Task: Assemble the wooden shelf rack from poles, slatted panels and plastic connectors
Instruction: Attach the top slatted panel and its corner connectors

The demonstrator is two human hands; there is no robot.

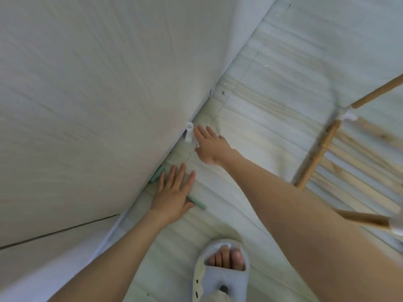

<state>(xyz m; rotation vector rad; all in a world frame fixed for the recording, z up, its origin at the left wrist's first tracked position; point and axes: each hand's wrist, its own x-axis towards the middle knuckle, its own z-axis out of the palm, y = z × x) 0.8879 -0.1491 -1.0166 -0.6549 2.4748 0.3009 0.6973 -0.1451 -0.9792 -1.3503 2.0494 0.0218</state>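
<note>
One white connector (188,132) seemingly touches right hand's (210,147) fingertips.

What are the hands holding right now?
Nothing. The right hand reaches with straight fingers beside the white plastic connector without gripping it. The left hand lies flat on the floor over a green strip.

Right hand (209,147) touching white plastic connector (188,132), left hand (175,192) flat on floor (250,192)
</note>
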